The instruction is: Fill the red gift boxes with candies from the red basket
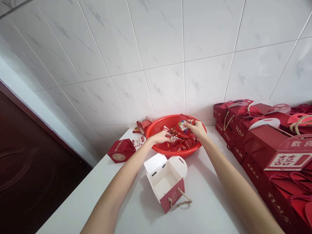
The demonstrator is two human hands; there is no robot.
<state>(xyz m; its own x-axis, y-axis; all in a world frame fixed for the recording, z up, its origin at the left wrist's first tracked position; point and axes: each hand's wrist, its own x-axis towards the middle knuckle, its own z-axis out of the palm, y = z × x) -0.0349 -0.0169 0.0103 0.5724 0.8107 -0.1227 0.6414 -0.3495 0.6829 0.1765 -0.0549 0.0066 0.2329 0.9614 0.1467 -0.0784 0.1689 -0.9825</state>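
A red plastic basket point(192, 151) holds a heap of red-wrapped sweets point(181, 136). My left hand point(161, 137) reaches into its left side, fingers closed on a small white-and-red wrapped candy point(174, 139). At the basket's right rim, my right hand point(198, 129) pinches a red snack packet point(183, 123) with blue and white print, raised above the heap. Between my forearms stands an open gift box point(172, 198), with its white inside bare, flaps spread and a rope handle hanging over the front.
A closed red box point(121, 150) stands left of the basket, beside a white printed packet point(138, 142) and another red item point(144, 126). Stacked red gift boxes point(263, 139) with rope handles fill the right side. Behind the white table point(202, 198) is a tiled wall point(165, 87).
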